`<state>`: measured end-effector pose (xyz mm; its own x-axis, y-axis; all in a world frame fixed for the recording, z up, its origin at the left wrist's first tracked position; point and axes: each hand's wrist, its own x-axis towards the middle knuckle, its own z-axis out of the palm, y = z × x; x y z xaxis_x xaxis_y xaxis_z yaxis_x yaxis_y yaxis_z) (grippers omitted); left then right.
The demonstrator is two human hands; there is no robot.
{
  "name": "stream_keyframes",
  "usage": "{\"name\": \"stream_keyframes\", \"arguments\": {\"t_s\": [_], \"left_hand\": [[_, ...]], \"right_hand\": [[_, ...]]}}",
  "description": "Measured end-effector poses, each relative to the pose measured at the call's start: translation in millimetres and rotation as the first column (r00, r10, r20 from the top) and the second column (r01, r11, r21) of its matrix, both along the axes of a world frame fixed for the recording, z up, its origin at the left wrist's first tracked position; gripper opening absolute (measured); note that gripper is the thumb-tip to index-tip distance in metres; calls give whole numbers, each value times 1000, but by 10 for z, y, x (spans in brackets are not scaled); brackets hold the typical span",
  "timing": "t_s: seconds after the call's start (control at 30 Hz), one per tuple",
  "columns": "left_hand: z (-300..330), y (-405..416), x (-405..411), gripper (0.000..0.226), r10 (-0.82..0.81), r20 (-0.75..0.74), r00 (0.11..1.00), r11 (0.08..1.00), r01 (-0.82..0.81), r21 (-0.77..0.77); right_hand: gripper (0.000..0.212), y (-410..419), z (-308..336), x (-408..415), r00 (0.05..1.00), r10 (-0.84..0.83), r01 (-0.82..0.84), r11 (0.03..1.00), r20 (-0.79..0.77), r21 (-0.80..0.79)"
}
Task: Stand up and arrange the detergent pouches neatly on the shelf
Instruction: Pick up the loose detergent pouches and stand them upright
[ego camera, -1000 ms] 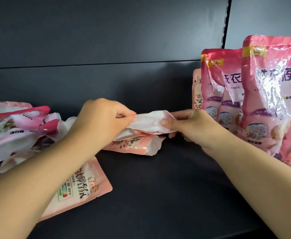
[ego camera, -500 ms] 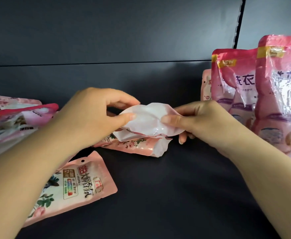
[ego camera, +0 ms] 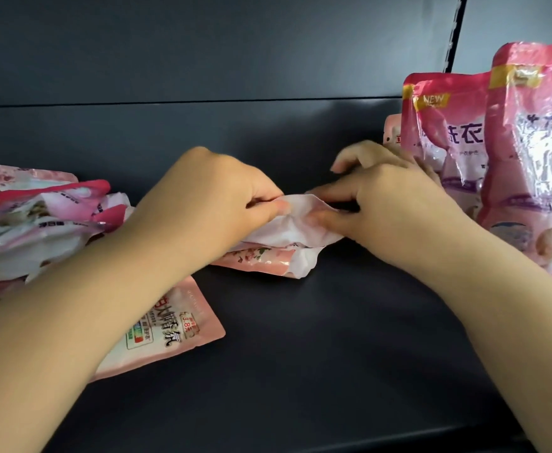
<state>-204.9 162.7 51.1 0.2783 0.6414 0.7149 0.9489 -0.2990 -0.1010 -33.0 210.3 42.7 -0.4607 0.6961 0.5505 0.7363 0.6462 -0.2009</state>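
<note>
Matte dark shelf [ego camera: 300,354], dark back panel; my left hand [ego camera: 209,204] and right hand [ego camera: 389,204] each pinch the crinkly white-pink pouch [ego camera: 291,230] mid-frame.

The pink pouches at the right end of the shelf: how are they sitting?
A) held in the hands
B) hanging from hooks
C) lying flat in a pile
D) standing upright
D: the pink pouches at the right stand upright on the shelf, tops up, while both hands work on another pouch in the middle.
</note>
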Motion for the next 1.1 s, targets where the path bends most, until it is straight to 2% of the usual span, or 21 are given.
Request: {"name": "stream_keyframes", "arguments": {"t_s": [0.07,0.27,0.4,0.47,0.53,0.6,0.73,0.9,1.1], "left_hand": [[-15,-5,-22,24,-9,1,1000,1000,9,15],[41,-92,-23,11,-74,23,997,996,75,-47],[92,-139,-27,11,-92,69,993,992,98,-79],[101,-136,-27,8,-78,120,990,994,87,-72],[102,-115,-42,6,-53,208,977,992,76,-102],[102,-104,-64,8,-39,248,968,989,73,-127],[117,-82,-88,14,8,290,957,985,43,-167],[123,-79,-84,13,46,313,949,989,1,-147],[99,-56,-79,20,37,291,956,992,-2,-122]], "right_hand": [[21,9,-17,-3,997,81,-80,994,-15,68],[18,24,41,38,971,191,-190,982,-144,21],[17,31,-26,18,972,215,-199,969,-100,147],[16,46,-80,-8,967,207,-171,960,-150,220],[18,26,-121,-29,922,265,-200,950,-281,240],[21,11,-145,-29,859,399,-323,909,-321,265],[20,22,-175,-15,831,533,-435,800,-158,412],[26,92,-213,-37,888,457,-417,748,56,516],[21,194,-290,-115,872,488,-429,735,30,525]]}}
